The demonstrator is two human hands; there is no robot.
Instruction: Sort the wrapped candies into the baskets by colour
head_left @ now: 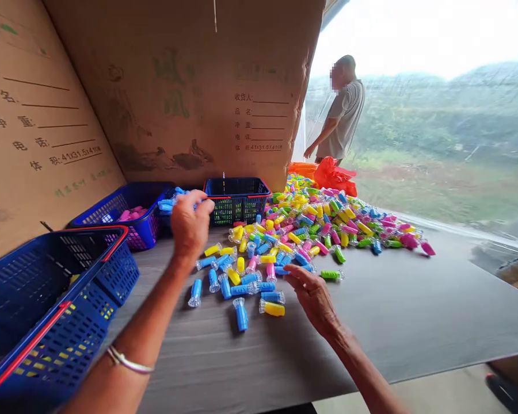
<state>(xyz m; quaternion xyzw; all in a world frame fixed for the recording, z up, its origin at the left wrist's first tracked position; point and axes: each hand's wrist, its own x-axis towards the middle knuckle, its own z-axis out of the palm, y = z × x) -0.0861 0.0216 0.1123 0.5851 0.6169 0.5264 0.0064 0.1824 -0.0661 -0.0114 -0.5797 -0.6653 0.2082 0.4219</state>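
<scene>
Left hand (190, 224) raised, fingers curled; cannot tell if anything held. Right hand (313, 299) open, fingers spread, just beside capsules (240, 315). Capsules blue, yellow, pink, green, scattered over grey table (392, 322), heaped toward far end. Left of table: blue basket (56, 310), second blue basket (112, 201) holding pink capsules. Dark basket (237, 196) at back. Cardboard (176, 86) walls left side. Right: orange bag (334, 178), person (343, 109) standing at plastic sheeting (435, 190), green hillside (435, 109) beyond.
</scene>
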